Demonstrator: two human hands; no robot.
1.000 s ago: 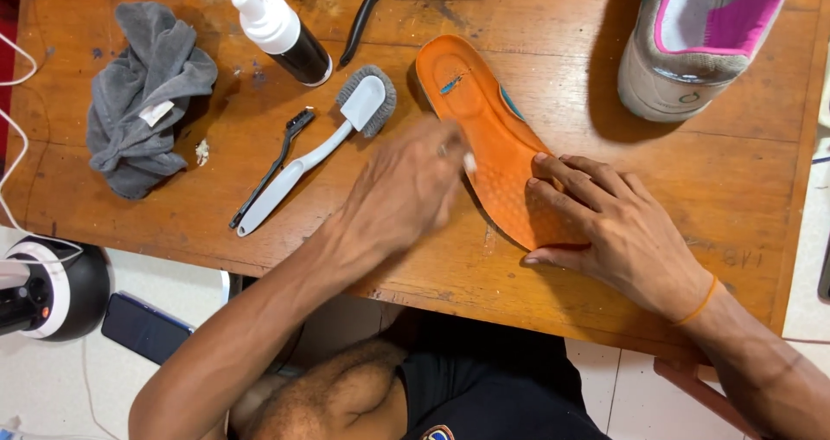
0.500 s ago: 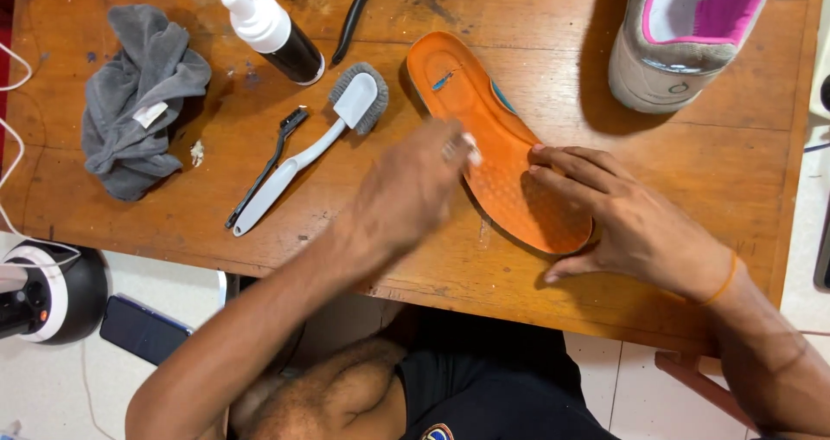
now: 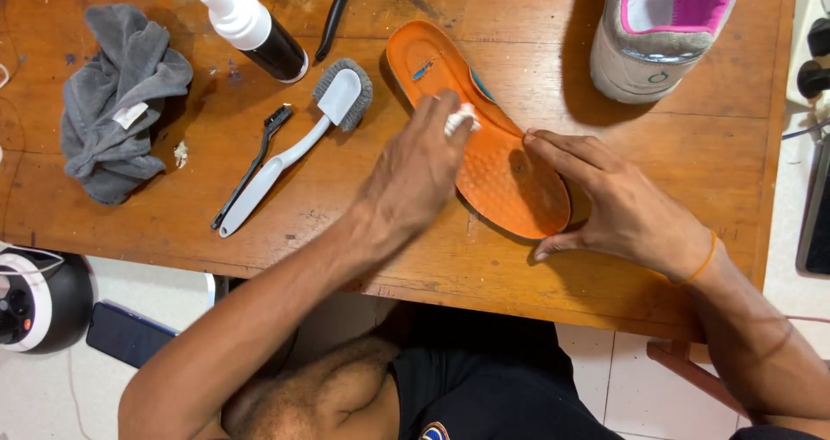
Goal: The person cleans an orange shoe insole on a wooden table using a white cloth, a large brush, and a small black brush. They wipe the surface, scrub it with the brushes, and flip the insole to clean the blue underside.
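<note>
Shifted up the orange insole (image 3: 493,155) lying on the wooden table (image 3: 259,232): left hand (image 3: 415,176) pinching a white wad (image 3: 461,117); right hand (image 3: 618,207) flat, pinning the heel. Best rubbed firmly lengthwise, heel kept steady

On your wooden table (image 3: 173,224) you have a crumpled grey cloth (image 3: 117,103), a foam pump bottle (image 3: 252,27) lying down, a white-handled brush (image 3: 298,142) touching a slim black brush (image 3: 253,165), and a grey-pink sneaker (image 3: 661,27).
</note>
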